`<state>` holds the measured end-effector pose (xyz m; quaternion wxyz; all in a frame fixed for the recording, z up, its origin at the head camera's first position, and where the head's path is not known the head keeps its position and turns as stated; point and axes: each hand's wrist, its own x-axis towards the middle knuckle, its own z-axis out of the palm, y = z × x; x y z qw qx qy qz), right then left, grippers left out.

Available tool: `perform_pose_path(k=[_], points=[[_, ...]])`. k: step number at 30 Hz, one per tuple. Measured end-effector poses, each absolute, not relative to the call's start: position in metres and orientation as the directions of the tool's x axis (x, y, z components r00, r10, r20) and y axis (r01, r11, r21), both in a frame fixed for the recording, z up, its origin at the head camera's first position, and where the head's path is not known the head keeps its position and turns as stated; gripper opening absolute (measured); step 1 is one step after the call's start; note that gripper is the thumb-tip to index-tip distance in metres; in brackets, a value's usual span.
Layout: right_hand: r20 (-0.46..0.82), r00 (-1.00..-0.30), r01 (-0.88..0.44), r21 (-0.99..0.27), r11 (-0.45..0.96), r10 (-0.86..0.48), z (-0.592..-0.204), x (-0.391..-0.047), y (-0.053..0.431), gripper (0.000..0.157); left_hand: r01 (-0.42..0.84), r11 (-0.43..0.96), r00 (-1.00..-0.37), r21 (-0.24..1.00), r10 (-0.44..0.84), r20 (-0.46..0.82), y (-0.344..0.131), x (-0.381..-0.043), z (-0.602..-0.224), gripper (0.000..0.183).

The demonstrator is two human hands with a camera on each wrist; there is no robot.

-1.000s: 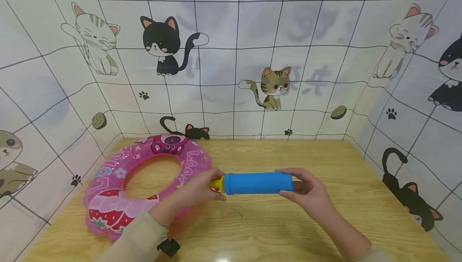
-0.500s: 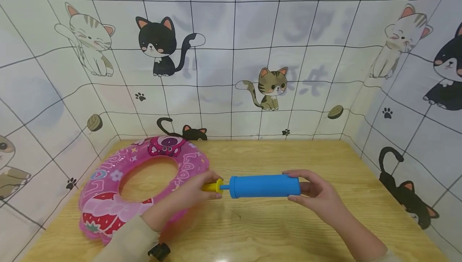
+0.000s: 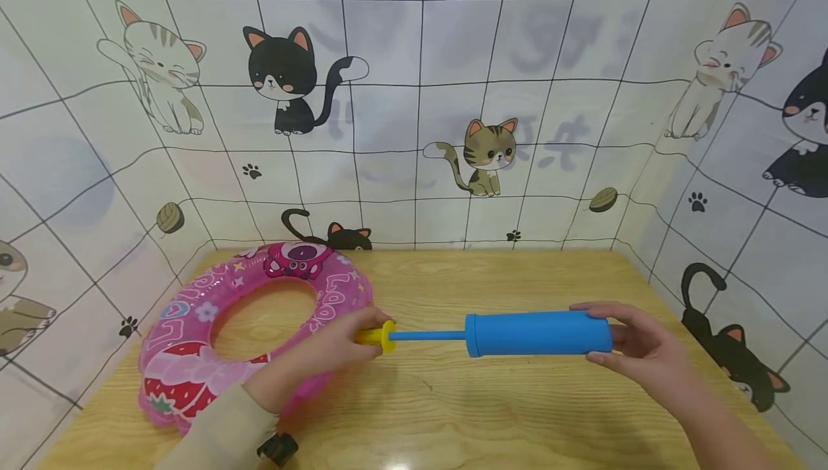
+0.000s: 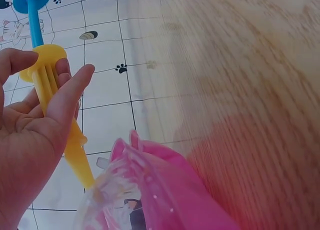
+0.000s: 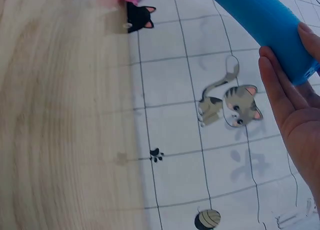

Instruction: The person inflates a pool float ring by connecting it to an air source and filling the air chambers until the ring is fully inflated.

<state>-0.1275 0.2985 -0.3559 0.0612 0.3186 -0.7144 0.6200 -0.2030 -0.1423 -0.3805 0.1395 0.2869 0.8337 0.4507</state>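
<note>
A hand pump with a blue barrel (image 3: 540, 333) is held level above the table in the head view. From its left end runs a thin blue rod (image 3: 428, 335) to a yellow end piece (image 3: 371, 337). My left hand (image 3: 339, 342) grips that yellow piece, which has a round flange and a tapering tip (image 4: 80, 165) in the left wrist view. My right hand (image 3: 650, 362) holds the barrel's far end between thumb and fingers. A pink swim ring (image 3: 190, 323) lies behind and left of my left hand; whether the yellow tip touches it I cannot tell.
The wooden table (image 3: 453, 412) has white walls (image 3: 388, 125) printed with cats at its back and sides. A black strap or device (image 3: 278, 448) sits by my left sleeve (image 3: 223, 427).
My right hand has moved right with the blue barrel, drawing it away from the yellow piece. A long stretch of rod now shows. My left hand has shifted slightly left.
</note>
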Motion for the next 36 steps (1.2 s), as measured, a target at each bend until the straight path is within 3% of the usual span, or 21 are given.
perform_pose_path(k=[11, 17, 25, 36], points=[[0.491, -0.806, -0.521, -0.854, 0.003, -0.330, -0.358, -0.123, 0.309, 0.059, 0.369, 0.404, -0.772, 0.837, 0.634, 0.034, -0.147, -0.203, -0.378, 0.041], [0.412, -0.876, -0.454, -0.880, 0.140, -0.251, -0.361, -0.129, 0.284, 0.056, 0.387, 0.471, -0.794, 0.793, 0.607, 0.028, -0.141, -0.204, -0.378, 0.038], [0.354, -0.914, -0.394, -0.892, 0.224, -0.198, -0.371, -0.142, 0.247, 0.053, 0.416, 0.467, -0.790, 0.780, 0.610, 0.056, -0.135, -0.205, -0.379, 0.038], [0.336, -0.907, -0.377, -0.916, 0.134, -0.252, -0.380, -0.151, 0.209, 0.051, 0.431, 0.445, -0.780, 0.785, 0.620, 0.077, -0.127, -0.206, -0.381, 0.032]])
